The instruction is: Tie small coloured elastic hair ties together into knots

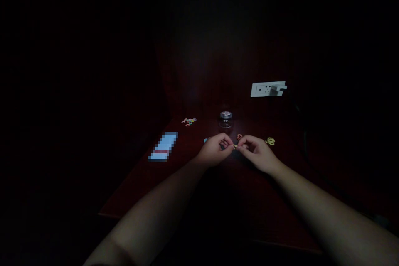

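Note:
Both hands meet over the middle of the dark red table. Thumb and fingers of my left hand (216,149) pinch one end of a small yellow hair tie (235,146). From the other side my right hand (258,153) pinches the same band. Just beyond the fingers lie a few orange-red hair ties (240,136). A pile of yellow hair ties (270,141) is to the right of my right hand. Partly hidden behind my left hand, something blue (205,140) peeks out. A clear lidded jar (226,119) stands upright farther back.
Several mixed-colour hair ties (188,121) lie at the table's back left. Nearer on that side is a pixelated bright phone-like rectangle (163,147). A white wall socket (268,89) with a plug in it sits above the table (193,191). The surroundings are very dark.

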`<action>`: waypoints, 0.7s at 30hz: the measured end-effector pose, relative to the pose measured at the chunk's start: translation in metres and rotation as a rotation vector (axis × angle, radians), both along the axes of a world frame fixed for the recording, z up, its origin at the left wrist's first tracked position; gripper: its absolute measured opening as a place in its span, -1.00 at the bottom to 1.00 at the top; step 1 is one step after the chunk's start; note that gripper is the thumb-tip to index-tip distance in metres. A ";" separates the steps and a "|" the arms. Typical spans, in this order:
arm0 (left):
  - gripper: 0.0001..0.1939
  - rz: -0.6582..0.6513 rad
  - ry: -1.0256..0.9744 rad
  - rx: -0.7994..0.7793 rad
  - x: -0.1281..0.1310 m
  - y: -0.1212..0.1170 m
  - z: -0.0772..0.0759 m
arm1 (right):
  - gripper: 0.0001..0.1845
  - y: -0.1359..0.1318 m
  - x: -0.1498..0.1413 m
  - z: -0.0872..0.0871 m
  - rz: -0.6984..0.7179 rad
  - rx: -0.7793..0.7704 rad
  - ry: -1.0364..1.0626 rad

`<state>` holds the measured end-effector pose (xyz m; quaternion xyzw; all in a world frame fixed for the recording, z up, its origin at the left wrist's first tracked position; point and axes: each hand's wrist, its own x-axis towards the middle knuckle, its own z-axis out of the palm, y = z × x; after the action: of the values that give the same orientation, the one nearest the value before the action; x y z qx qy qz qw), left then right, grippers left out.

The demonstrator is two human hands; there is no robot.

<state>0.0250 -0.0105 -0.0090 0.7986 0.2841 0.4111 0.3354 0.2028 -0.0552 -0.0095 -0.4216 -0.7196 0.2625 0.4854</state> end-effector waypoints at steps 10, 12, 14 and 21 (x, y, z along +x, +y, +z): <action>-0.81 -0.031 0.022 -0.035 0.001 -0.003 0.000 | -0.78 0.004 0.003 -0.006 -0.074 0.011 0.035; -0.83 -0.041 0.017 -0.041 0.001 -0.002 0.000 | -0.76 0.004 0.002 -0.004 -0.076 0.006 0.048; -0.84 -0.051 0.019 -0.051 0.001 -0.002 0.000 | -0.75 0.003 0.001 -0.003 -0.070 -0.002 0.052; -0.86 -0.027 0.006 -0.037 0.001 -0.001 0.000 | -0.73 0.000 0.000 0.000 -0.011 -0.037 0.000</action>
<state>0.0258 -0.0119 -0.0090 0.7974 0.2819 0.3988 0.3545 0.2025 -0.0550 -0.0100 -0.4344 -0.7122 0.2729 0.4792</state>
